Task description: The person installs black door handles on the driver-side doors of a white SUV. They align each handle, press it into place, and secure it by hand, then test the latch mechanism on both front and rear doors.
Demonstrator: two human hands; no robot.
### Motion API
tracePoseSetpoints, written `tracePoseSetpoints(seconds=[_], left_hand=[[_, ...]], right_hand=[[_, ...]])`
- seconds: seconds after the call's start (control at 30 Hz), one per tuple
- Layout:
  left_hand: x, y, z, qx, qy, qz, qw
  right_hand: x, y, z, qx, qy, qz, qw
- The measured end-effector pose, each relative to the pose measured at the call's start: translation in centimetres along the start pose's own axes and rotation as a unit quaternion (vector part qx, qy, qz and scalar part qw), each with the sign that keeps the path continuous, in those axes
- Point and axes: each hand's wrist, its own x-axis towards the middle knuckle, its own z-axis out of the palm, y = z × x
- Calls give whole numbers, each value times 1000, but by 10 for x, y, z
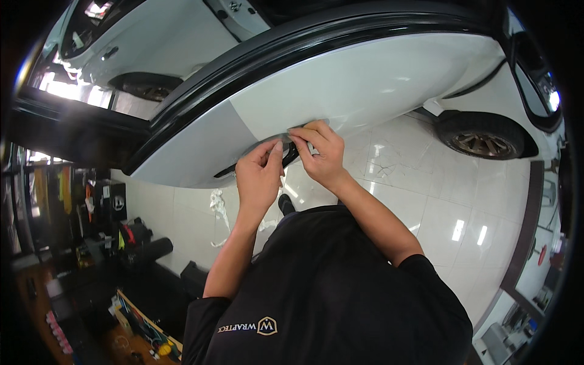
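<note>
A car door (347,85) stretches in front of me, glossy white on its right part and matte light grey (201,137) on its left part, with a straight border between them. On its outer face a dark door handle (226,173) is partly covered by my hands. My left hand (260,173) is closed at the handle, thumb and fingertips pinched together. Beside it, my right hand (321,149) also pinches at the handle's upper right end. The fingertips of both hands nearly meet; what lies between them is too small to make out.
Black trim (243,76) runs along the door's upper edge. A wheel (480,135) stands at the right. White crumpled scraps (218,210) lie on the tiled floor (426,213). Dark shelves and a cart with tools (143,322) stand at the left. Another white car (146,55) is beyond.
</note>
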Motion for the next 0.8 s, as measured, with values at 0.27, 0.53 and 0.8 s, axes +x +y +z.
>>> tracePoseSetpoints(seconds=[0.27, 0.53, 0.8], left_hand=[[10, 19, 26, -10, 92, -47, 995], [15, 39, 45, 85, 158, -78, 981], [17, 28, 65, 24, 256, -58, 965]], right_hand=[[1, 10, -4, 55, -6, -28, 998], [-3, 14, -12, 42, -49, -54, 996], [-10, 22, -29, 111, -67, -21, 991]])
